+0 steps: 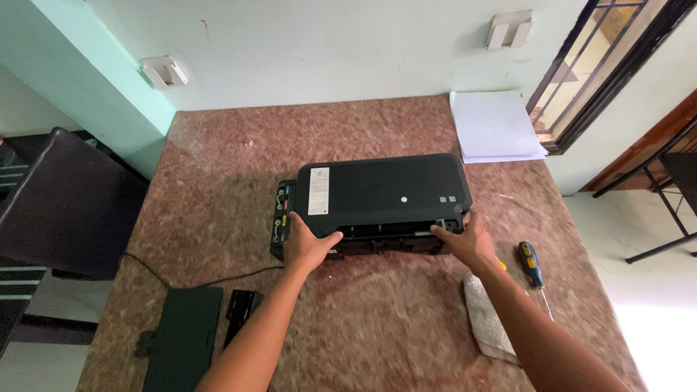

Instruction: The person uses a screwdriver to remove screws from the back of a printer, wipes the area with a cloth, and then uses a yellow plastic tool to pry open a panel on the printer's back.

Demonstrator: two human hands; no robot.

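A: Where is the printer [385,199]?

B: Mid-tabletop [218,160], just ahead of both hands, long axis left to right.

A: Hands?

B: Well apart. Left hand [306,245] presses the near left corner; right hand [465,239] grips the near right edge. Both equally near.

A: Surfaces?

B: Matte black plastic box; mottled reddish stone tabletop; screwdriver [532,267] at right.

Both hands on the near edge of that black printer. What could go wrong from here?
1. The left hand and right hand grip only the printer by its near edge, so it may tip or slip if lifted.
2. The black cable runs left from the printer across the table; it could snag.
3. The screwdriver and grey cloth lie close beside the right forearm; a sweep might knock them off.
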